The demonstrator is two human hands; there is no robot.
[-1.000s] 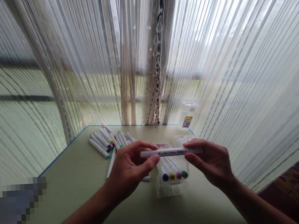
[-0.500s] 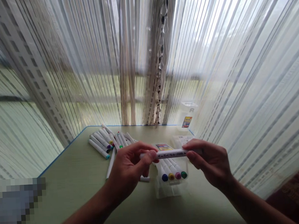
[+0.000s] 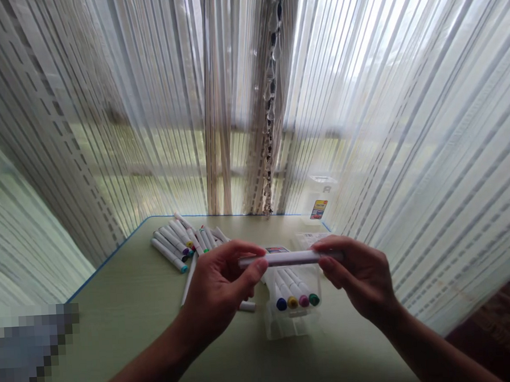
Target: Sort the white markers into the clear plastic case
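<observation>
A white marker (image 3: 290, 258) is held level between my two hands, above the table. My left hand (image 3: 225, 278) pinches its left end between thumb and fingers. At the other end, the thumb and fingers of my right hand (image 3: 357, 268) close on it. Below and just behind the marker stands a clear plastic case (image 3: 294, 323). Several white markers lie inside, with blue, yellow, pink and green ends (image 3: 303, 301) facing me. To the left, a loose pile of white markers (image 3: 170, 247) rests on the table, partly hidden by my left hand.
The pale green table (image 3: 129, 328) has a blue edge. At its far right corner is a clear plastic lid or case part (image 3: 318, 209) with a colourful label. Striped string curtains (image 3: 160, 105) hang right behind the table. A pixelated patch covers the lower left corner.
The marker has turned about its length: the dark print that faced me before no longer shows. Both hands stay in nearly the same place, still gripping its ends.
</observation>
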